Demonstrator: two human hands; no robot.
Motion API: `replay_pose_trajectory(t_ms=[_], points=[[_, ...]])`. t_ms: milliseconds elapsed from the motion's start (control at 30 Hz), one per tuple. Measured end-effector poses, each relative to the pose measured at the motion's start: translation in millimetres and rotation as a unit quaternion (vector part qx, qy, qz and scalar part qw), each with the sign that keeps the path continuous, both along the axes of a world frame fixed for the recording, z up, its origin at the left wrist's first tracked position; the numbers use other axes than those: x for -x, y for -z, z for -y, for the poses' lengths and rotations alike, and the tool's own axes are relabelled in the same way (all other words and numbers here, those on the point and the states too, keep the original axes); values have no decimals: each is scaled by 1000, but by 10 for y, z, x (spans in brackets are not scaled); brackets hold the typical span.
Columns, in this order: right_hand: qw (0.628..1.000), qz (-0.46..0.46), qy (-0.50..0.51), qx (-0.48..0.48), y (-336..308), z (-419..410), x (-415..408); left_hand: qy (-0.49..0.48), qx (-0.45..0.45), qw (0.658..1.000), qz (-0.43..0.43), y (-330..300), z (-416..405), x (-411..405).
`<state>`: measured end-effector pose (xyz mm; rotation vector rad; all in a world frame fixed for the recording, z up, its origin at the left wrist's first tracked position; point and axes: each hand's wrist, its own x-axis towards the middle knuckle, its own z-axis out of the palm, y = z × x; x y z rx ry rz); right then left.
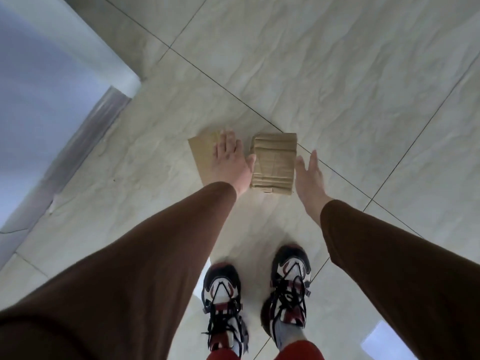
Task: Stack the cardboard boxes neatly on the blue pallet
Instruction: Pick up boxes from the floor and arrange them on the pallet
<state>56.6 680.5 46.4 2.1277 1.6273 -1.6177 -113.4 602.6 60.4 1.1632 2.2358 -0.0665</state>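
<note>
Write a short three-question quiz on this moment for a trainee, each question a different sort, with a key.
1. True or false: the right hand grips the cardboard box.
2. Multiple choice: what lies under the left hand? A) a flat cardboard piece B) a blue pallet C) a roll of tape
3. Fill in: the box rests on the tiled ____, ahead of the shoes.

Key:
1. False; the hand is open beside the box, fingers straight.
2. A
3. floor
</note>
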Motion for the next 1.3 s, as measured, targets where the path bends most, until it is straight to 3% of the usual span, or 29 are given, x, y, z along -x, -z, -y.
replay_pose_trajectory(t_ms=[233, 333, 433, 500, 600, 733, 967, 1300], points=[[987, -23, 75, 141, 456, -115, 185, 54, 85, 995, -8, 458, -176, -161], [985, -42, 97, 136, 308, -101, 183, 18, 48, 999, 6, 353, -128, -226], [986, -88, 108, 87, -31, -33, 130, -97, -55, 990, 89, 52, -1, -292], [985, -118, 111, 59, -345, 58, 87, -201, -129, 952, 193, -240, 140, -362], [981, -156, 105, 44, -864, 298, 74, -327, -216, 861, 325, -763, 440, -478], [976, -200, 78, 41, -1495, 769, 140, -431, -269, 793, 336, -1358, 925, -547], [972, -229, -7, 56, -2141, 1818, 166, -496, -358, 729, 306, -1998, 2132, -729], [971, -213, -65, 80, -2521, 3655, -342, -557, -368, 689, 282, -2284, 4104, -1433]])
